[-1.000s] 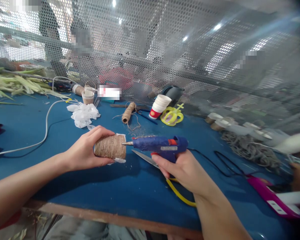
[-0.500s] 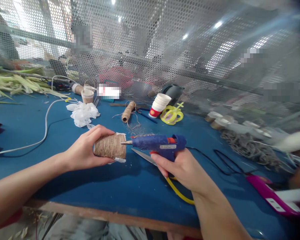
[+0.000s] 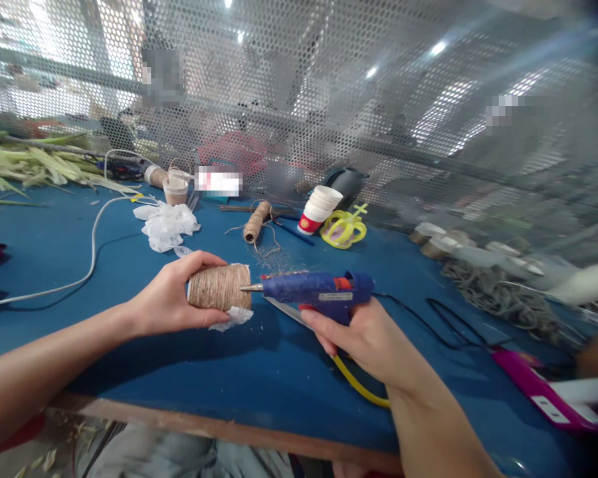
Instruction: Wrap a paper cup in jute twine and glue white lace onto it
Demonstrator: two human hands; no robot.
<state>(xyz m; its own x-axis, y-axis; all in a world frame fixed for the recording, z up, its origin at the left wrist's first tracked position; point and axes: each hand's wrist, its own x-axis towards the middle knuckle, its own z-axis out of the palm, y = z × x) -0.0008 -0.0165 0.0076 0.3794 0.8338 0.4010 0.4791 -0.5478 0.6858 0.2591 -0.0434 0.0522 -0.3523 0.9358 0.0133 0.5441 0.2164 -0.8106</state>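
My left hand grips a twine-wrapped cup lying on its side above the table, thumb below and fingers over the top. A piece of white lacy material hangs from its lower right edge. In my right hand is a blue glue gun, held by its handle with fingers around the red trigger. Its metal nozzle meets the twine near the cup's right end, touching or almost touching. Scissors with yellow handles lie beneath the gun and my right hand, partly hidden.
A twine roll, stacked paper cups and a yellow crown-shaped piece stand farther back. White lace lies left, by a white cable. A magenta power strip lies right. Perforated metal panel closes the back.
The twine-wrapped cup has turned slightly in my left hand, showing more of the white lacy material below. The glue gun has shifted very little, its nozzle still at the cup.
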